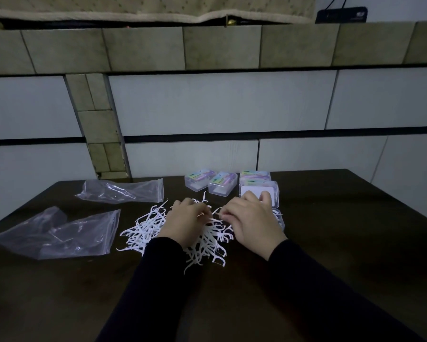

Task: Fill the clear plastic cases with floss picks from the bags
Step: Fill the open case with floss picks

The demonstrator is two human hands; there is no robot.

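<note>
We have both hands down on the loose heap of white plastic floss picks (148, 230) at the middle of the dark wooden table (331, 243). Our left hand (186, 220) and right hand (252, 222) curl their fingers, each pinching picks where they meet. The small clear plastic cases (211, 185) stand just beyond; two empty clear bags (59, 233) lie left. The table's near right side is bare.

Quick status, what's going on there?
Both hands, left and right, picking at floss picks. Picks piled loose on table. Cases behind. Nothing blocking.
</note>
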